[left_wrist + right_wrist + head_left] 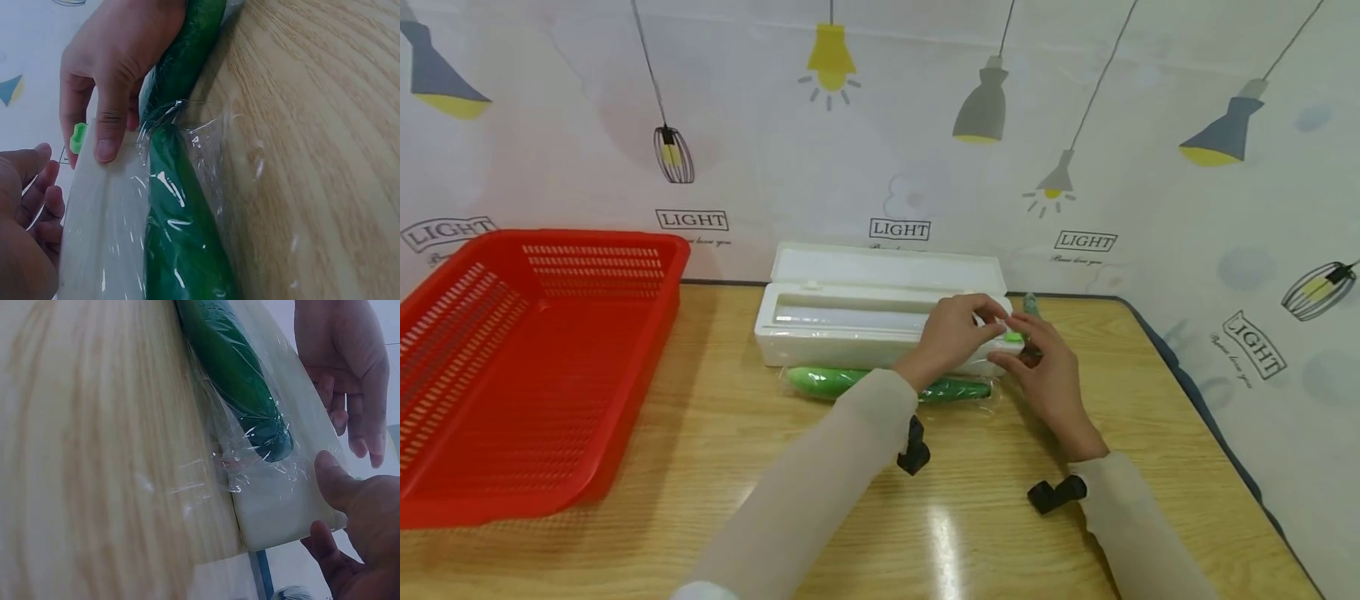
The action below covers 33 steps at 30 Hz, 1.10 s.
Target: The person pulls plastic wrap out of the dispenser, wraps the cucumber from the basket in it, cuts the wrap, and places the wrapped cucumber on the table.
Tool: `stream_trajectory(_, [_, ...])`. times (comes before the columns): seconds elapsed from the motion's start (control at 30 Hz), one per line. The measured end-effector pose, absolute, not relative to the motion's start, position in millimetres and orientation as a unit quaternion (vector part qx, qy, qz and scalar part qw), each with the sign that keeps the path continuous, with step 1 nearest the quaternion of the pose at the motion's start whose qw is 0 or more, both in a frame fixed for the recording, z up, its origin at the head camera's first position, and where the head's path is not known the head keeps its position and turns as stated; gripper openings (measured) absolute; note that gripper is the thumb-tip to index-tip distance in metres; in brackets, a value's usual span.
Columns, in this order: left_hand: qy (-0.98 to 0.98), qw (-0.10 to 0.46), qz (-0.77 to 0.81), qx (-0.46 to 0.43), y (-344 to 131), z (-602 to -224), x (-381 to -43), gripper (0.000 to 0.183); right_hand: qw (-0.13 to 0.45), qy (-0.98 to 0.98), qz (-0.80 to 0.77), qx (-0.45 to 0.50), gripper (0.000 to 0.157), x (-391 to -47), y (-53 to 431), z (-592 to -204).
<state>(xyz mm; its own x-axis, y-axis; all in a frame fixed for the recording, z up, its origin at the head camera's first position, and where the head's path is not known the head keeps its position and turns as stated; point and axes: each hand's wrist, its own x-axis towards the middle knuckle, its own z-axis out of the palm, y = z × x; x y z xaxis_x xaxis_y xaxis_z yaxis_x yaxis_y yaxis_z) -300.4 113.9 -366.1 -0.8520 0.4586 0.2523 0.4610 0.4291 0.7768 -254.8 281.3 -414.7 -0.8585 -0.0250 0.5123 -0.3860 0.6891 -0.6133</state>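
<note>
A white cling film dispenser (850,346) lies on the table with its lid raised and a film roll (850,318) inside. At its right end is a green slider (1013,337). My right hand (1051,379) grips that end, thumb on the front face and fingers by the slider in the left wrist view. My left hand (955,335) hovers over the dispenser's right part, fingers loosely bent, nothing visible between them. Along the dispenser's front lies a film-wrapped cucumber (178,225). A second wrapped cucumber (187,59) shows beyond, partly hidden by my right hand.
A red plastic basket (568,400) stands on the left of the wooden table (760,517). Behind the table hangs a lamp-patterned white cloth (820,167), which continues round the right side. The table's dark edge (1187,383) runs along the right.
</note>
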Motion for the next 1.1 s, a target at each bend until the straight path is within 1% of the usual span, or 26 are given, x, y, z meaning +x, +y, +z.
stream_trajectory(0.3, [-0.896,-0.005,-0.351,-0.272,125.1,-365.5,-296.3,0.022,0.235,-0.891,0.37,0.115,0.05,-253.6,284.2,-414.0])
stream_trajectory(0.57, [-0.916,0.014,-0.31,-0.253,131.8,-366.8,-295.8,0.023,0.239,-0.886,0.379,0.118,0.049,-255.5,285.3,-416.4])
stream_trajectory(0.9, [-0.917,0.036,-0.295,-0.265,133.2,-370.1,-298.2,0.023,0.246,-0.887,0.374,0.117,0.051,-256.1,285.0,-416.9])
stream_trajectory(1.1, [-0.919,0.036,-0.277,-0.279,132.7,-368.5,-297.6,0.023,0.25,-0.88,0.384,0.124,0.052,-257.4,285.0,-418.4])
